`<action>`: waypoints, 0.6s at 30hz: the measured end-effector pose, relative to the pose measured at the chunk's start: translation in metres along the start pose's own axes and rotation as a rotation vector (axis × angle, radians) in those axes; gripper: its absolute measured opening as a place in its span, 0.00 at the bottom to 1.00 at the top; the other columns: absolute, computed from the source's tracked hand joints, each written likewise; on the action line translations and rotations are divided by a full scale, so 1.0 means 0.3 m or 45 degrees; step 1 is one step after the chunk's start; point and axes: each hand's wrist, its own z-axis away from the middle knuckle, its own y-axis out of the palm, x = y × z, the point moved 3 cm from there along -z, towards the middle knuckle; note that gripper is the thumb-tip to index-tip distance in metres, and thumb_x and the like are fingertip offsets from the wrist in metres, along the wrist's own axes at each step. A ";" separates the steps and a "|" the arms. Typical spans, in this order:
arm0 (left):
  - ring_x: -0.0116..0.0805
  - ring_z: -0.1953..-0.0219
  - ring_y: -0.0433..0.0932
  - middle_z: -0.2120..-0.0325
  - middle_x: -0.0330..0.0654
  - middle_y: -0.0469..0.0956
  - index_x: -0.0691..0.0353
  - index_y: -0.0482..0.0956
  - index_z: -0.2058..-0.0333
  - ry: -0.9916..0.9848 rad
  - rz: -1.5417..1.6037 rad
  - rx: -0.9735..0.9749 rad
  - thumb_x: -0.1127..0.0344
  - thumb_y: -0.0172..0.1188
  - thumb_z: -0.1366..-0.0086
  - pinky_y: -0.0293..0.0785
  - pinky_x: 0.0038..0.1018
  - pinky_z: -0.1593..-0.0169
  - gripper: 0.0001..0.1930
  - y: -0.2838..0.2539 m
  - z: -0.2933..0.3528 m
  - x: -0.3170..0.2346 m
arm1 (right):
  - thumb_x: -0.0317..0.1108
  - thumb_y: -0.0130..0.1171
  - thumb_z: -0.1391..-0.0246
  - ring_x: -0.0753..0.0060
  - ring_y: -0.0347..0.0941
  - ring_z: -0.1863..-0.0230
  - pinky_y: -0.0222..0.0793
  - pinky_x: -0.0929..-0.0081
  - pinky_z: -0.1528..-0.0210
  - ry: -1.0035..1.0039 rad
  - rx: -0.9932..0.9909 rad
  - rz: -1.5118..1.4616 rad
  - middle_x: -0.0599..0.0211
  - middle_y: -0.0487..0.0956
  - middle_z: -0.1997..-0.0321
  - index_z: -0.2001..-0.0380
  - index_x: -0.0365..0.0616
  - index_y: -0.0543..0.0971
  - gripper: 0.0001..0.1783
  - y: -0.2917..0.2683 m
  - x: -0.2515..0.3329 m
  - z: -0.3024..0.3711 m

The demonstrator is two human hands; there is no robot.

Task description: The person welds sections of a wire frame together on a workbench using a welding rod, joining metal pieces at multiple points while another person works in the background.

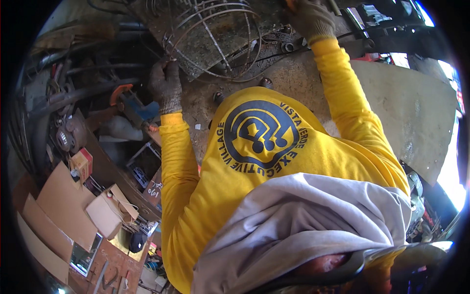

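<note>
My left hand (165,84), in a brown knitted glove, is closed at the near left edge of a round wire frame (209,36). The frame is built of metal hoops crossed by straight rods. It rests over a dark, worn metal plate (196,71) at the top of the head view. My right hand (313,22), gloved alike, is up at the far right, apart from the frame. Its fingers are wrapped round something orange (292,5), mostly cut off by the picture's upper edge, so its kind is hidden.
Bent pipes and bars (83,93) crowd the left side, near an orange-and-blue tool (132,103). Cardboard (66,203) and a wooden workbench (110,274) lie lower left. A large flat sheet (406,112) stands on the right. Metal rings (287,47) lie beyond my feet.
</note>
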 end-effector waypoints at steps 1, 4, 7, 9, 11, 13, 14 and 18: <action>0.31 0.60 0.81 0.62 0.41 0.84 0.61 0.82 0.54 -0.072 -0.079 0.040 0.56 0.67 0.35 0.75 0.29 0.52 0.17 -0.019 0.013 -0.008 | 0.45 0.62 0.44 0.44 0.79 0.51 0.75 0.52 0.57 -0.120 -0.288 -0.046 0.44 0.79 0.49 0.36 0.45 0.68 0.34 0.021 0.020 0.023; 0.31 0.59 0.81 0.61 0.42 0.84 0.63 0.82 0.54 -0.121 -0.082 0.053 0.58 0.67 0.35 0.75 0.29 0.51 0.17 -0.007 0.009 -0.010 | 0.42 0.62 0.44 0.43 0.77 0.51 0.75 0.54 0.53 -0.313 -0.509 -0.361 0.47 0.78 0.47 0.39 0.46 0.73 0.30 0.024 0.119 0.093; 0.31 0.58 0.81 0.61 0.42 0.84 0.63 0.82 0.54 -0.083 0.044 0.016 0.59 0.68 0.35 0.75 0.30 0.51 0.17 0.003 0.001 0.052 | 0.39 0.61 0.43 0.44 0.78 0.51 0.74 0.55 0.50 -0.562 -0.439 -0.658 0.49 0.80 0.50 0.45 0.45 0.78 0.23 0.158 0.122 0.078; 0.31 0.59 0.81 0.61 0.42 0.84 0.63 0.82 0.54 -0.073 0.032 0.034 0.59 0.68 0.35 0.75 0.29 0.52 0.16 0.009 -0.009 0.029 | 0.38 0.61 0.43 0.45 0.78 0.52 0.74 0.55 0.50 -0.429 -0.296 -0.688 0.50 0.81 0.53 0.46 0.44 0.79 0.21 0.219 0.118 0.056; 0.30 0.59 0.81 0.61 0.43 0.84 0.63 0.82 0.54 -0.086 0.005 0.038 0.59 0.68 0.35 0.75 0.29 0.52 0.16 -0.001 -0.008 0.014 | 0.37 0.61 0.43 0.45 0.78 0.53 0.74 0.55 0.50 -0.463 -0.290 -0.674 0.51 0.82 0.54 0.48 0.44 0.80 0.20 0.249 0.112 0.029; 0.30 0.59 0.80 0.62 0.43 0.84 0.63 0.83 0.55 -0.057 0.065 0.038 0.58 0.68 0.35 0.75 0.28 0.52 0.16 -0.004 -0.015 0.013 | 0.37 0.61 0.43 0.45 0.78 0.54 0.74 0.55 0.50 -0.502 -0.282 -0.664 0.52 0.82 0.56 0.50 0.44 0.82 0.18 0.264 0.109 0.022; 0.30 0.59 0.80 0.62 0.43 0.84 0.63 0.83 0.55 -0.069 0.056 0.034 0.58 0.68 0.35 0.75 0.28 0.52 0.16 -0.002 -0.015 0.018 | 0.37 0.61 0.43 0.45 0.78 0.55 0.74 0.55 0.51 -0.505 -0.307 -0.679 0.52 0.83 0.57 0.52 0.44 0.82 0.17 0.265 0.105 0.021; 0.30 0.60 0.82 0.62 0.42 0.85 0.62 0.83 0.56 -0.160 0.103 0.089 0.61 0.68 0.37 0.76 0.28 0.52 0.14 -0.007 -0.026 0.009 | 0.37 0.60 0.44 0.45 0.78 0.57 0.73 0.55 0.53 -0.459 -0.428 -0.658 0.53 0.83 0.60 0.56 0.44 0.84 0.14 0.273 0.113 0.028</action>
